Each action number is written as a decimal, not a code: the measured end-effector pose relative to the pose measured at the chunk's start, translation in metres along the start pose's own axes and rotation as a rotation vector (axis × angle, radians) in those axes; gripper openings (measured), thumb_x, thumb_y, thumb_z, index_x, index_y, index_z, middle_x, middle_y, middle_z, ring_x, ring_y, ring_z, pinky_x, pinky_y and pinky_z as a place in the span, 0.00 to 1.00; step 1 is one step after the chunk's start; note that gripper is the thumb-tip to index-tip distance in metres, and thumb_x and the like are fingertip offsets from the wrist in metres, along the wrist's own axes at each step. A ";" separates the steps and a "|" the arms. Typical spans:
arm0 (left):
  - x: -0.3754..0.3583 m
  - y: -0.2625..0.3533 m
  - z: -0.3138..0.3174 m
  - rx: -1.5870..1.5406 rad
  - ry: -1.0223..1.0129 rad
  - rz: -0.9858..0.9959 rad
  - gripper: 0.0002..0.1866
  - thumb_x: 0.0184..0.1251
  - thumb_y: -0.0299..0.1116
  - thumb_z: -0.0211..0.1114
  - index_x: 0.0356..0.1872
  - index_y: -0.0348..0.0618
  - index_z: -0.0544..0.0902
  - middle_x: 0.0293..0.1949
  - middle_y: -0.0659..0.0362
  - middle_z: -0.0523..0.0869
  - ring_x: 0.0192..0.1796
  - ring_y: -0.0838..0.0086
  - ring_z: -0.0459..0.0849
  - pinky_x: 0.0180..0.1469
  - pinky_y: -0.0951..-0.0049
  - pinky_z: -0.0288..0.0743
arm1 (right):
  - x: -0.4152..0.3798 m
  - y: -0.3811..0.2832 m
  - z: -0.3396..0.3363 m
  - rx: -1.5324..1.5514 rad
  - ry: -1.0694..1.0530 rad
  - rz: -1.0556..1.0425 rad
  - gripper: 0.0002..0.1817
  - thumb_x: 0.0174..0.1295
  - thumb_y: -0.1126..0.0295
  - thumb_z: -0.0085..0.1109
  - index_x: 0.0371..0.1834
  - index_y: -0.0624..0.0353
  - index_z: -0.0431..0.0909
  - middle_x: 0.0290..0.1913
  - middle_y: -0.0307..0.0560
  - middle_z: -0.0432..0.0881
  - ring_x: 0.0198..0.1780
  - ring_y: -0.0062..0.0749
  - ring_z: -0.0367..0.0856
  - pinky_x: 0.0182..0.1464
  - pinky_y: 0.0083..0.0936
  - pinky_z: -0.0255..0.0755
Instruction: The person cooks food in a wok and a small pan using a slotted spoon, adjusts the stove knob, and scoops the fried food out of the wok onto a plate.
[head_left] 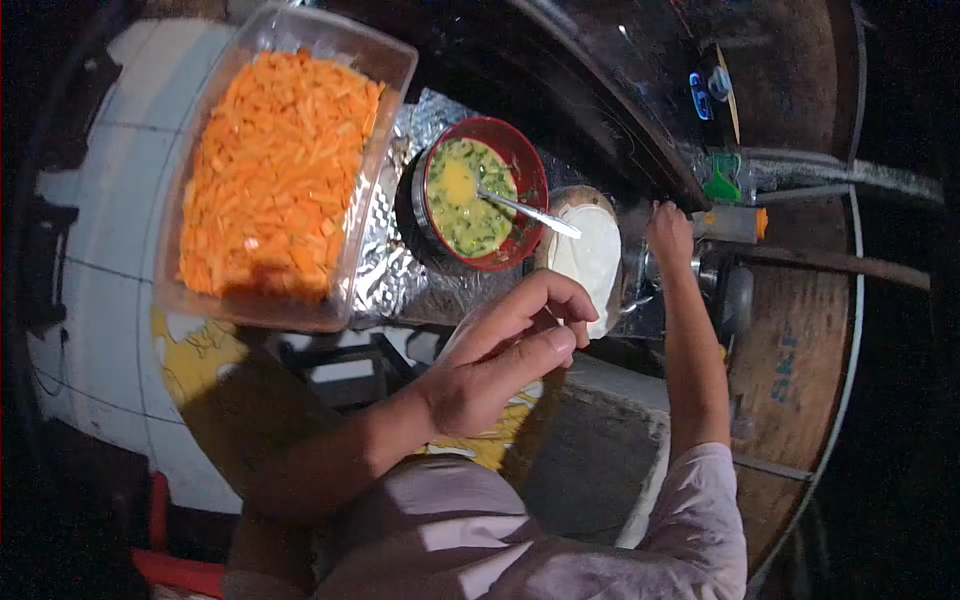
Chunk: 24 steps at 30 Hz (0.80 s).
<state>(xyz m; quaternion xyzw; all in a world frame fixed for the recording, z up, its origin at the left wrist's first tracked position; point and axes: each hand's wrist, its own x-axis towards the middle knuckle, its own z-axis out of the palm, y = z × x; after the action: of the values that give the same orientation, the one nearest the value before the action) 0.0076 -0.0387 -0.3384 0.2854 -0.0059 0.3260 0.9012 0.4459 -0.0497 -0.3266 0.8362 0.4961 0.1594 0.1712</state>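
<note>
My left hand (520, 350) is in the middle, its fingers loosely curled with a gap between thumb and forefinger. Nothing shows in it. Just beyond its fingertips, a pale flat sheet of dough (590, 255) lies on a round wooden board (572, 196). My right hand (670, 235) reaches forward beside metal ware, its fingers bent closed; what they hold, if anything, is hidden. Left of the board stands a red bowl (535, 170) of yellow egg mixture with chopped greens. A metal spoon (530, 212) rests in it, handle over the rim.
A clear plastic tub (400, 70) of orange cut carrots (280, 180) stands at the left, next to crumpled foil (385, 270). Further right are a green object (722, 180), a metal pot (706, 275) and wooden boards (800, 380). A red stool edge (180, 572) shows at lower left.
</note>
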 end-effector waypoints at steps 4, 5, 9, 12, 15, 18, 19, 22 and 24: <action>0.001 -0.002 -0.004 -0.001 -0.013 0.011 0.17 0.71 0.38 0.50 0.53 0.38 0.70 0.44 0.59 0.74 0.46 0.79 0.72 0.52 0.75 0.67 | 0.004 0.006 0.003 -0.043 -0.039 -0.020 0.20 0.70 0.59 0.43 0.35 0.69 0.74 0.38 0.71 0.81 0.43 0.67 0.80 0.46 0.55 0.73; 0.001 -0.001 -0.005 0.011 -0.014 -0.004 0.16 0.71 0.37 0.50 0.53 0.38 0.70 0.43 0.59 0.74 0.46 0.79 0.72 0.52 0.75 0.67 | 0.005 0.005 0.001 -0.053 -0.038 -0.033 0.20 0.70 0.59 0.43 0.35 0.69 0.74 0.38 0.71 0.81 0.43 0.67 0.80 0.46 0.55 0.73; 0.000 0.004 -0.006 0.009 -0.004 -0.028 0.16 0.71 0.37 0.51 0.53 0.39 0.70 0.42 0.60 0.74 0.46 0.79 0.72 0.51 0.75 0.66 | 0.006 0.004 -0.001 -0.069 -0.049 -0.065 0.21 0.71 0.59 0.43 0.34 0.68 0.76 0.38 0.70 0.81 0.43 0.65 0.80 0.46 0.54 0.74; -0.001 0.003 -0.005 -0.001 -0.004 -0.014 0.16 0.71 0.38 0.51 0.53 0.39 0.70 0.42 0.60 0.74 0.45 0.79 0.72 0.51 0.76 0.66 | 0.005 -0.002 -0.005 -0.045 -0.061 -0.029 0.21 0.71 0.58 0.43 0.35 0.68 0.77 0.38 0.70 0.81 0.44 0.65 0.81 0.47 0.53 0.74; -0.001 0.003 -0.005 0.007 -0.007 -0.028 0.17 0.70 0.39 0.52 0.53 0.39 0.70 0.42 0.60 0.74 0.45 0.79 0.72 0.51 0.76 0.66 | 0.004 -0.003 -0.006 -0.044 -0.059 -0.002 0.21 0.70 0.60 0.43 0.34 0.69 0.77 0.38 0.69 0.82 0.44 0.65 0.81 0.47 0.53 0.74; -0.001 0.001 -0.004 0.001 -0.010 -0.050 0.18 0.70 0.40 0.51 0.53 0.39 0.70 0.43 0.60 0.75 0.45 0.79 0.72 0.51 0.76 0.66 | 0.005 0.002 -0.003 -0.037 -0.067 0.002 0.20 0.70 0.61 0.43 0.34 0.69 0.77 0.39 0.70 0.82 0.44 0.65 0.81 0.47 0.52 0.74; 0.000 -0.001 -0.003 -0.019 0.007 0.002 0.15 0.71 0.38 0.53 0.51 0.39 0.72 0.41 0.62 0.74 0.43 0.82 0.72 0.48 0.78 0.66 | 0.007 0.004 0.001 -0.049 -0.060 -0.012 0.20 0.69 0.61 0.44 0.34 0.69 0.77 0.39 0.70 0.82 0.44 0.65 0.81 0.48 0.52 0.74; 0.000 -0.004 -0.001 -0.048 0.024 0.052 0.12 0.72 0.35 0.54 0.49 0.40 0.73 0.39 0.64 0.74 0.41 0.84 0.71 0.45 0.80 0.67 | 0.006 0.006 0.001 -0.042 -0.028 -0.030 0.20 0.69 0.60 0.45 0.34 0.69 0.77 0.38 0.71 0.81 0.44 0.66 0.80 0.47 0.52 0.74; 0.000 -0.003 -0.002 -0.056 0.023 0.049 0.12 0.72 0.35 0.54 0.50 0.40 0.73 0.40 0.64 0.74 0.41 0.84 0.71 0.46 0.80 0.67 | 0.004 0.001 -0.002 -0.023 -0.003 -0.033 0.21 0.70 0.60 0.44 0.33 0.69 0.76 0.36 0.72 0.81 0.43 0.68 0.80 0.46 0.53 0.73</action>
<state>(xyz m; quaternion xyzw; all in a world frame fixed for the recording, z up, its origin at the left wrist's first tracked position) 0.0093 -0.0397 -0.3415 0.2560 -0.0117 0.3507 0.9007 0.4480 -0.0466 -0.3239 0.8262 0.5076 0.1607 0.1841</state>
